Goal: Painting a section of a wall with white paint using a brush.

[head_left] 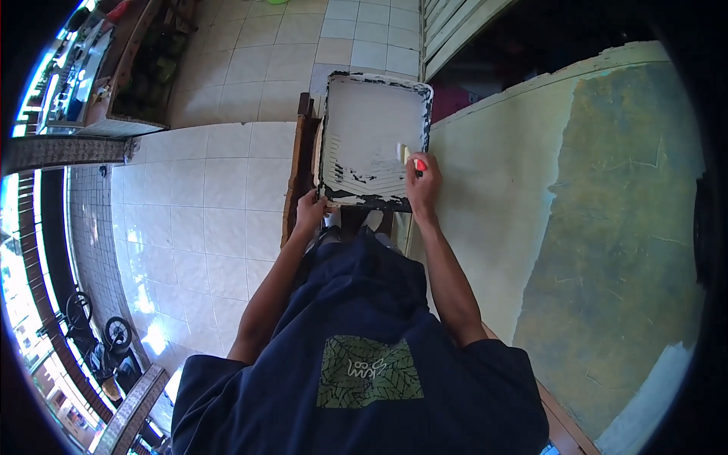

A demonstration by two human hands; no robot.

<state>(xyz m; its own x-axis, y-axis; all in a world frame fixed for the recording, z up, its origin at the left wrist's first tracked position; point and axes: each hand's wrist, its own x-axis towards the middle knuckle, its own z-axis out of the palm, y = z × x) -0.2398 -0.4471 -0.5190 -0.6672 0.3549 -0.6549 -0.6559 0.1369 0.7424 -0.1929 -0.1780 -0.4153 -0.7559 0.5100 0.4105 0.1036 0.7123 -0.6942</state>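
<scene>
In front of me is a black paint tray [383, 114] coated with pale grey-white paint, its ribbed slope on the side nearer my body. My left hand [309, 211] grips the tray's near left corner, fingers closed at the rim. My right hand [425, 178] is closed around the red-and-black handle of a paintbrush [403, 154], held over the right side of the tray. The brush's whitish bristles point away from me and up to the left. Whether they touch the paint, I cannot tell.
A wall [493, 167] on the right is pale cream, with a large worn olive-green patch [622, 250]. Brown wood [298, 167] stands along the tray's left side. Glossy tiled floor [205, 197] spreads to the left. A bicycle [114, 334] and a display counter [114, 91] are farther off.
</scene>
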